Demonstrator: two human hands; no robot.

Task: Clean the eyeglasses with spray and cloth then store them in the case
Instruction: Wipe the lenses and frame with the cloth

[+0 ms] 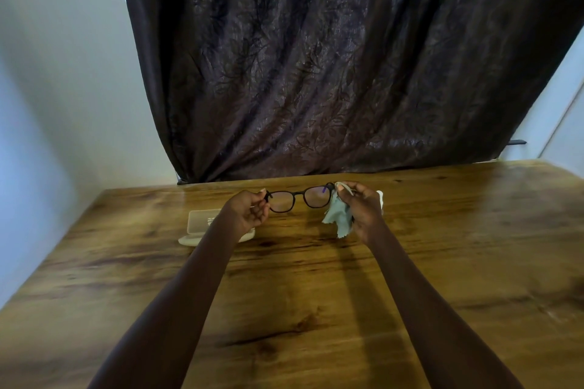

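Black-framed eyeglasses (pixel 298 196) are held up above the wooden table (pixel 316 294), lenses facing away from me. My left hand (pixel 248 210) pinches the left end of the frame. My right hand (pixel 360 210) grips a pale blue-green cloth (pixel 336 215) against the right end of the frame; part of the cloth hangs below the hand. An open beige eyeglass case (pixel 202 226) lies on the table behind my left wrist, partly hidden by it. A small white object (pixel 380 197) shows just behind my right hand; I cannot tell what it is.
A dark patterned curtain (pixel 331 73) hangs behind the table's far edge. White walls (pixel 63 88) stand to the left and right. The table's left edge runs close to the left wall.
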